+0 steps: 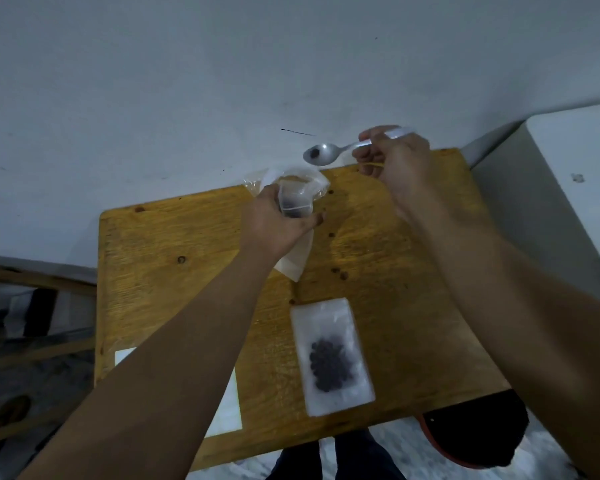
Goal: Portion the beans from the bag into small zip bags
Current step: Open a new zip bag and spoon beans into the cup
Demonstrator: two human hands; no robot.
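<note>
Finished portion: a small clear plastic zip bag (331, 358) with a heap of dark round beans (329, 367) inside is lying flat on the yellow wooden table (160, 271), near the front edge and well apart from both hands.
Step in hand: judging from this, the person is filling a second small bag, spoon by spoon.
Left hand: the left hand (274, 223) is reaching forward with the forearm low over the table. Its fingers are curling round a second small clear zip bag (295, 199) and holding its mouth upward.
Source bag: a crumpled clear plastic bag (257, 178) is lying just behind and under this hand. I cannot tell how much it is still containing.
Right hand: the right hand (392, 157) is hovering above the far edge of the table and gripping the handle of a grey metal spoon (321, 154). The bowl is pointing left, nearly level, and carrying what looks like one dark bean (315, 153).
Next move: the spoon is probably needing to come down over the open mouth and tip slowly, while the left hand is keeping the mouth wide.
</note>
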